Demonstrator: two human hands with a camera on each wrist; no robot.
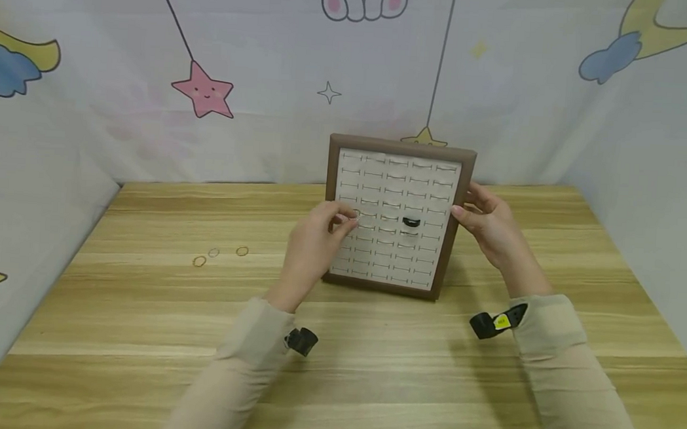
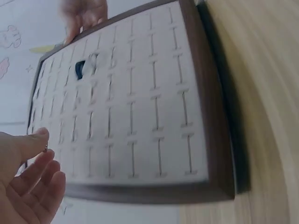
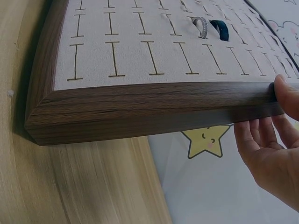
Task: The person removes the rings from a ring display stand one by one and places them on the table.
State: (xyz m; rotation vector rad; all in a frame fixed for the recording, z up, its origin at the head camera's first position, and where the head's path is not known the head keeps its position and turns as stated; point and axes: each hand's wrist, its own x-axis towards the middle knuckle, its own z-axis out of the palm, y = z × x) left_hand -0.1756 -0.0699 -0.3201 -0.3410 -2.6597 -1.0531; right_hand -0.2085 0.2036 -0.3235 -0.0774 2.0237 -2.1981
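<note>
Wooden table [image 1: 135, 333] under me — the tray [image 1: 459, 202] stands tilted at its far side. My right hand [image 1: 490, 227] grips its frame; my left hand [image 1: 312, 245] pinches a ring [image 1: 355, 213] at the slots.

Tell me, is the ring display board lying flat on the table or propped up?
Propped up, tilted: the ring display board stands on its bottom edge, steadied at its side by the right hand.

Where everything sat on my table

The ring tray [image 1: 454, 215] stood tilted on the table [image 1: 135, 333] ahead of me, between my left hand [image 1: 312, 242] and right hand [image 1: 490, 227]. Two rings [image 3: 211, 27] sat side by side in its slots; three loose rings [image 1: 217, 256] lay well left of it
</note>
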